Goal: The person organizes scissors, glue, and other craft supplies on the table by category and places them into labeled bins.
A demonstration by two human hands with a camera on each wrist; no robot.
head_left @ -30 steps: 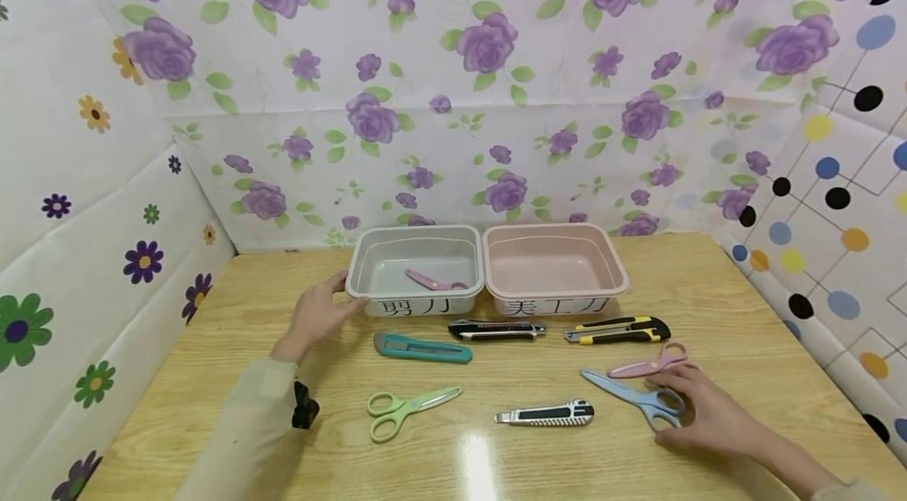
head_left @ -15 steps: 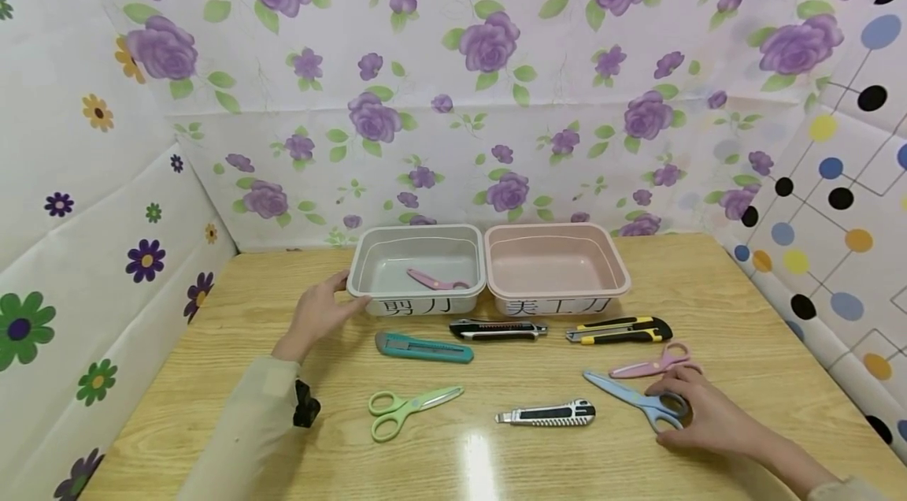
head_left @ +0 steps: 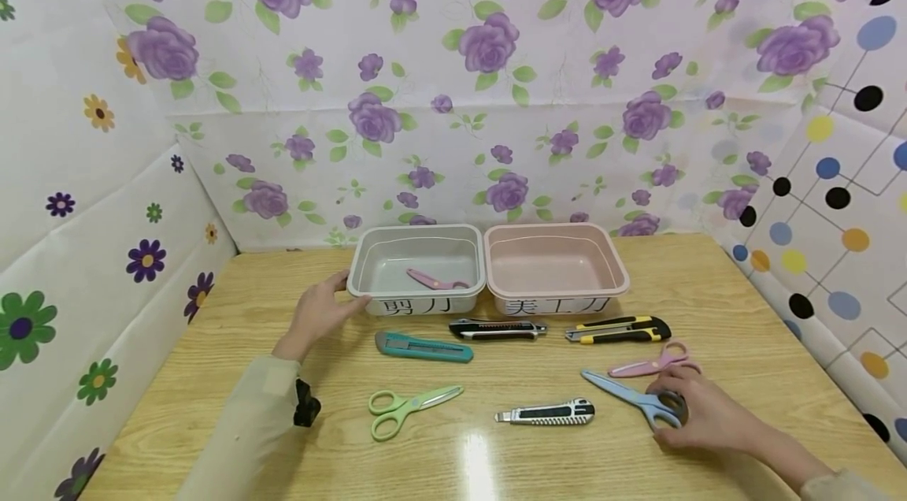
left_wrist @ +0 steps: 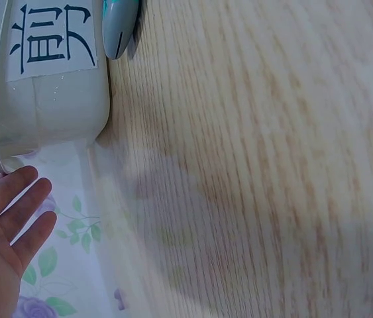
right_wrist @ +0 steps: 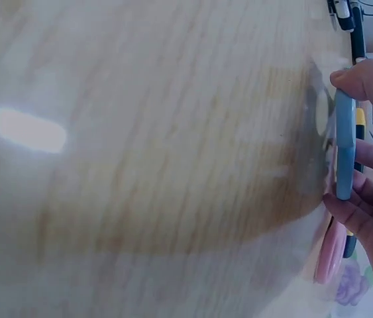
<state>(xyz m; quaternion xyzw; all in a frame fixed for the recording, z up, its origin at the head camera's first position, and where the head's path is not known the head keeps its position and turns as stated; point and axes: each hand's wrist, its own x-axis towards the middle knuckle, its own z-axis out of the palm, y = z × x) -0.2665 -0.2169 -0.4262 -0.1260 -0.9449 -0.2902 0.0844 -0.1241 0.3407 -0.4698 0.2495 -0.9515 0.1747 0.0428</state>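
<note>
My right hand (head_left: pixel 697 410) grips the handles of the blue scissors (head_left: pixel 631 393), thumb at one loop and fingers at the other, covering part of them. In the right wrist view the light-blue handle (right_wrist: pixel 345 149) stands edge-on between thumb and fingers. Pink scissors (head_left: pixel 648 366) lie just beyond, partly behind that hand. At the left, my left hand (head_left: pixel 319 316) touches the near-left corner of a grey box (head_left: pixel 418 230). Its fingers (left_wrist: pixel 30 202) are spread and fairly straight, with the thumb on the front side. Inside the box lies a pair of pink-purple scissors (head_left: pixel 432 280).
A pink box (head_left: pixel 546 249) adjoins the grey one; both carry labels with characters. Utility knives lie in front: teal (head_left: pixel 423 347), black (head_left: pixel 497 329), yellow-and-black (head_left: pixel 618 330) and silver (head_left: pixel 546 413). Green scissors (head_left: pixel 411 409) lie at the front left. Patterned cloth (head_left: pixel 453 107) walls the table.
My right hand's fingers have drawn slightly further over the blue scissors' handles. My left hand and the other things have not visibly moved.
</note>
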